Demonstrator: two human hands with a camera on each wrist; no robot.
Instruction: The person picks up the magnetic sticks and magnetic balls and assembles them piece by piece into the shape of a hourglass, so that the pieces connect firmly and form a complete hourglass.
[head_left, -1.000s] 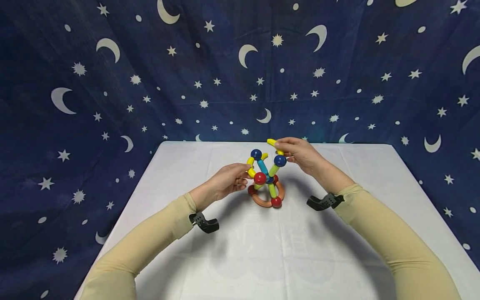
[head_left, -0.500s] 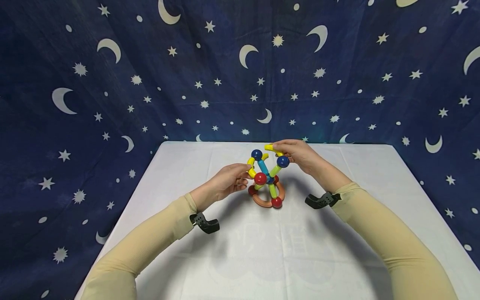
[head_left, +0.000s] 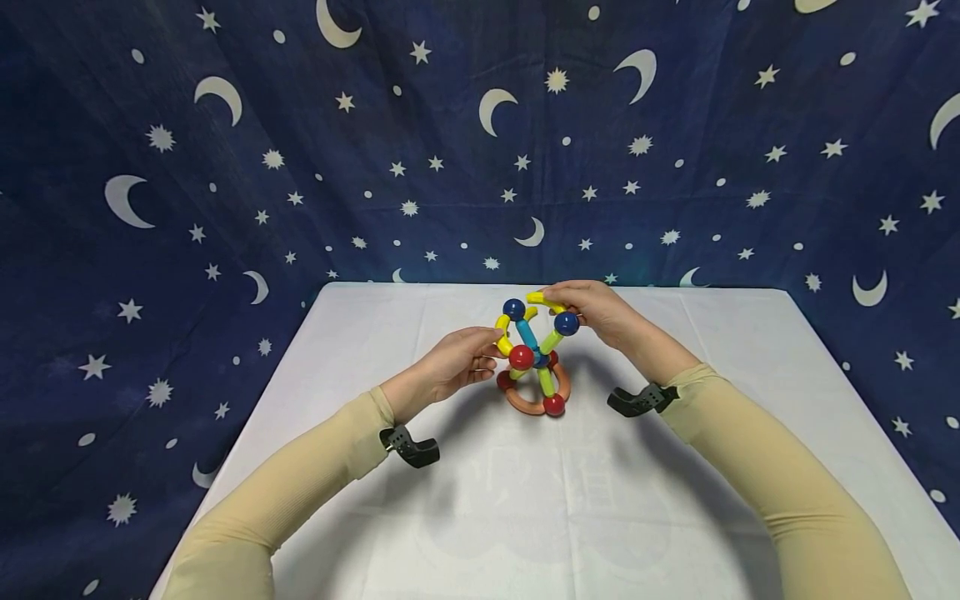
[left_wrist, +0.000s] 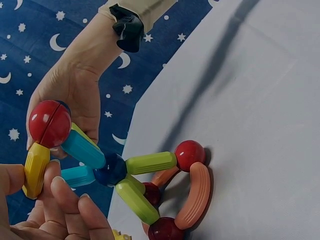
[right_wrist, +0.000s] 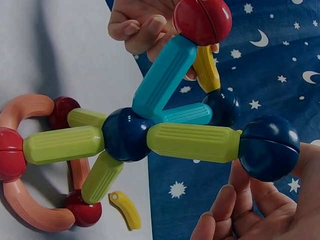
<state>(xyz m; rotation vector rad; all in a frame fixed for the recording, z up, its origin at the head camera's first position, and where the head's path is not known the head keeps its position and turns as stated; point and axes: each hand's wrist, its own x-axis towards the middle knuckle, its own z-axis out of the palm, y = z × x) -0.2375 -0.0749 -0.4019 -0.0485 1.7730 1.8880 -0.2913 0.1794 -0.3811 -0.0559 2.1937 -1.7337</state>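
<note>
A toy of magnetic rods and balls stands on the white table. Three red balls (right_wrist: pixel 83 207) and orange curved rods (left_wrist: pixel 194 195) form its base ring; green rods rise to a central blue ball (right_wrist: pixel 127 134). Teal rods (right_wrist: pixel 165 75) and a green rod branch upward to a red ball (head_left: pixel 521 357), a left blue ball (head_left: pixel 513 309) and a right blue ball (head_left: pixel 566 323). My left hand (head_left: pixel 459 364) pinches a yellow curved rod (left_wrist: pixel 36 170) beside the upper red ball. My right hand (head_left: pixel 598 310) pinches another yellow curved rod (head_left: pixel 543 299) at the right blue ball.
A loose yellow curved rod (right_wrist: pixel 126 210) lies on the table behind the toy. The white-covered table (head_left: pixel 495 517) meets a dark blue moon-and-star curtain (head_left: pixel 450 167) at its back edge.
My right hand has lowered its yellow rod, and the rod's free end has swung left toward the left blue ball. The right blue ball has shifted slightly right. My left hand stays put.
</note>
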